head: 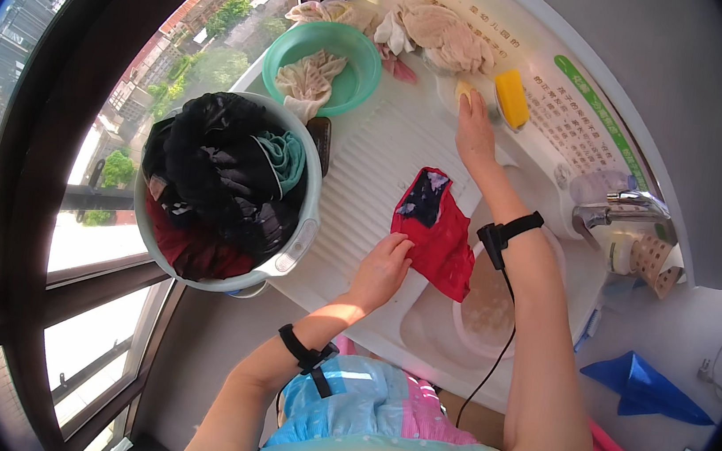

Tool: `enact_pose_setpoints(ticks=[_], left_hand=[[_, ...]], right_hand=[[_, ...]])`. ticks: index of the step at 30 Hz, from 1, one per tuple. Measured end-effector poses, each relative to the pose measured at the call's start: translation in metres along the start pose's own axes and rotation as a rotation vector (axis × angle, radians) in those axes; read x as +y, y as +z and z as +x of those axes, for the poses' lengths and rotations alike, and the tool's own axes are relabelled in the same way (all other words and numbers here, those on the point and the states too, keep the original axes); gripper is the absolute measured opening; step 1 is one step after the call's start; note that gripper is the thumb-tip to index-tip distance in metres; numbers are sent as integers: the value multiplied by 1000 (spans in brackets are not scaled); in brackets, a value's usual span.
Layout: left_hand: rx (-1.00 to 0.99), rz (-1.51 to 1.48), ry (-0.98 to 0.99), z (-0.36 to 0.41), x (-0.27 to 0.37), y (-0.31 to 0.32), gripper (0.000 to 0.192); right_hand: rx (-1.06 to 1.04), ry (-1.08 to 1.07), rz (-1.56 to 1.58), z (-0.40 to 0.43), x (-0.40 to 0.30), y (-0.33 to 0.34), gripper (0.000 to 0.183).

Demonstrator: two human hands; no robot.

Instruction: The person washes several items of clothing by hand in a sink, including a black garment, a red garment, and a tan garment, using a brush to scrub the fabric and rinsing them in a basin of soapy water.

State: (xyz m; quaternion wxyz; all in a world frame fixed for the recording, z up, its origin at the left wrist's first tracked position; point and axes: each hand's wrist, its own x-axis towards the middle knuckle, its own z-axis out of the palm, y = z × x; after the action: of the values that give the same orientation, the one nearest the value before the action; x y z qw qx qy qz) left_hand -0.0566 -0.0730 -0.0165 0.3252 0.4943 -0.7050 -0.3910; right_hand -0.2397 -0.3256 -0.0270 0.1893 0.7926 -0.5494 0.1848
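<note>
A red garment (442, 248) with a dark patterned panel at its upper end lies across the ribbed washboard of a white laundry sink (368, 159). Its lower right end hangs over a pink-rimmed basin (457, 323) holding cloudy water. The fingertips of my left hand (384, 269) pinch the garment's left edge. At the back ledge, my right hand (476, 132) has its fingers around a small pale yellow bar (463, 89), apparently soap; the thumb is hidden. Just right of those fingers stands a yellow block (513, 99), perhaps a sponge, in a holder.
A bucket (308, 233) heaped with dark clothes stands left, by the window. Behind it is a green basin (370, 59) with a pale cloth. Damp cloths (446, 31) lie along the back. The faucet (623, 212) juts in from the right. A cable hangs from my right wrist strap.
</note>
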Motion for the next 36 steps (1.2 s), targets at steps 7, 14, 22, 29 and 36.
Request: enact_pose_setpoints(ticks=[7, 14, 22, 29, 36], left_hand=[[-164, 501, 257, 6, -42, 29, 43], [-447, 509, 87, 32, -18, 9, 41], [-308, 651, 278, 26, -44, 30, 50], [-338, 636, 297, 30, -37, 27, 54], [-342, 664, 261, 29, -35, 26, 53]], right_hand=[[-409, 441, -66, 27, 4, 10, 30], [-218, 415, 94, -2, 23, 13, 36], [-225, 175, 551, -134, -80, -63, 37], [-287, 143, 377, -120, -56, -46, 39], [-261, 172, 420, -128, -43, -48, 35]])
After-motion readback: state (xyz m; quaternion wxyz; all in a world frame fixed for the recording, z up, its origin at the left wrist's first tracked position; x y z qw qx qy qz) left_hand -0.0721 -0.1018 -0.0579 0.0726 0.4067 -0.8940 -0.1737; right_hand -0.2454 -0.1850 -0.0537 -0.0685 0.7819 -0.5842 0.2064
